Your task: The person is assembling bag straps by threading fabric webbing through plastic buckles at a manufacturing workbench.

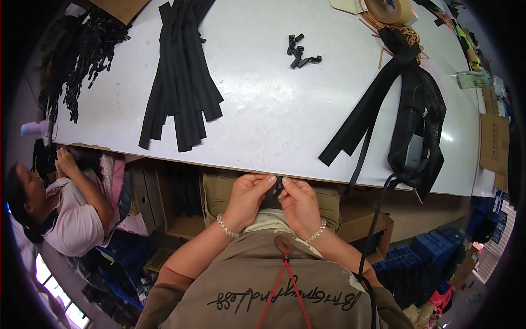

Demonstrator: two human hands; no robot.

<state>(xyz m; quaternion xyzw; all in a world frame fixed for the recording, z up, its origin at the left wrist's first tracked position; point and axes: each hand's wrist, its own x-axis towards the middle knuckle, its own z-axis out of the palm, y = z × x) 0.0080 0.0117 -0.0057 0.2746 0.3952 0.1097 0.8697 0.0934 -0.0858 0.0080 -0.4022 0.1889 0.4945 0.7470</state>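
Note:
My left hand (250, 196) and my right hand (298, 204) are close together just below the table's near edge, over my lap. Thumbs and fingertips pinch a small black piece (278, 188) between them; its exact kind is too covered to make out. On the table beyond, a bundle of flat black strips (183, 88) lies to the left. Farther back in the middle are several short black parts (299, 55), like small cord ends, apart from both hands.
At right lies a black mesh pouch (433, 109) holding a grey device (415, 151), its black cable (373, 225) running toward me. Behind it are brown cords (411, 37) and a tape roll (390, 10). Black parts (90, 60) heap far left; a co-worker (76, 205) sits left.

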